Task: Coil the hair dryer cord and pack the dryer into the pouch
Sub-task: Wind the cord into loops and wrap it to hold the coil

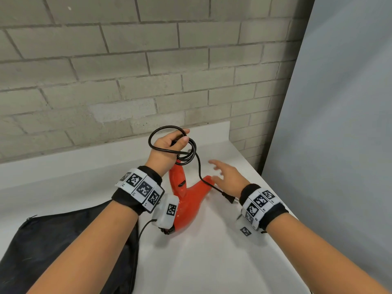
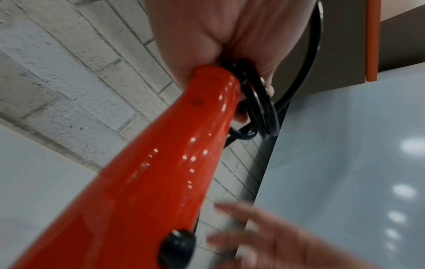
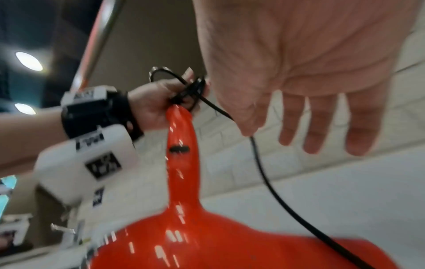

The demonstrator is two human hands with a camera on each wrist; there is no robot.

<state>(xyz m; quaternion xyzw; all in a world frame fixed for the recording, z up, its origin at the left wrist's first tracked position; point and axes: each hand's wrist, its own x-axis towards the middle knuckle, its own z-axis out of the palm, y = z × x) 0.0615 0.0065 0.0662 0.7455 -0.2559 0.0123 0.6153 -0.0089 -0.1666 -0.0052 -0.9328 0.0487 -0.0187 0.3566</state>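
A glossy red hair dryer (image 1: pixel 186 200) lies on the white counter, handle pointing away toward the wall. My left hand (image 1: pixel 169 143) grips the handle's end together with several loops of the black cord (image 1: pixel 188 153); the same grip shows in the left wrist view on the handle (image 2: pixel 161 163) and the loops (image 2: pixel 260 102). A loose length of cord (image 1: pixel 200 172) trails over the nozzle to the plug (image 1: pixel 230 199). My right hand (image 1: pixel 224 172) hovers open just right of the nozzle with fingers spread, holding nothing (image 3: pixel 322 118). The black pouch (image 1: pixel 70 240) lies flat at the lower left.
The white counter (image 1: pixel 212 262) meets a grey brick wall (image 1: pixel 127 81) behind, with a low white backsplash. A pale grey panel (image 1: pixel 339 124) stands along the counter's right edge. A small marker tag (image 1: pixel 246 231) lies on the counter near my right wrist.
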